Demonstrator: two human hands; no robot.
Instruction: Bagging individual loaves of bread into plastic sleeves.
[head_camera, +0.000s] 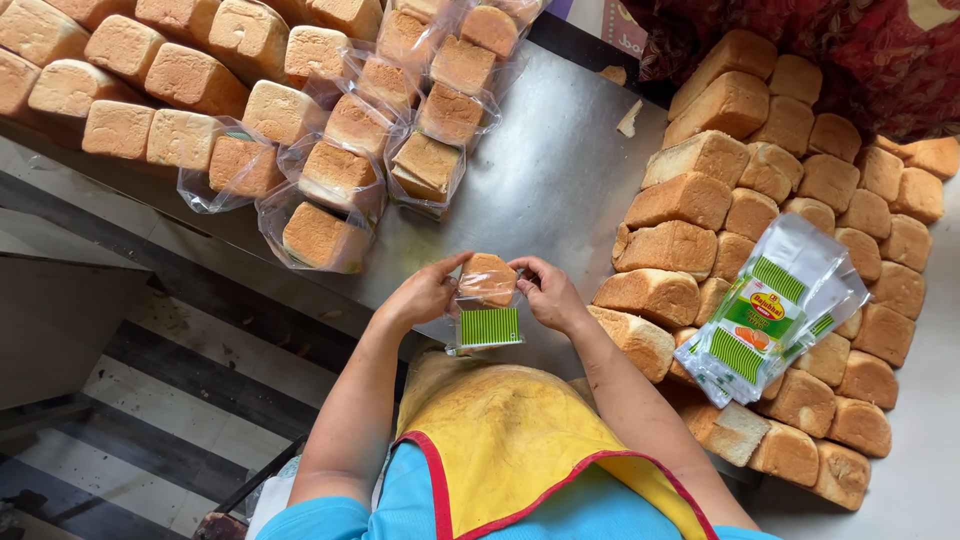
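Observation:
My left hand and my right hand hold a clear plastic bag with a green striped panel, one hand on each side of its mouth. A small brown loaf sits in the top of that bag, between my fingers. Both hands hover over the near edge of the steel table. A yellow apron with red trim covers my front below them.
Unwrapped loaves are stacked at the right, with a pile of empty printed bags lying on top. Bagged loaves and more bare loaves fill the upper left. A striped floor lies at lower left.

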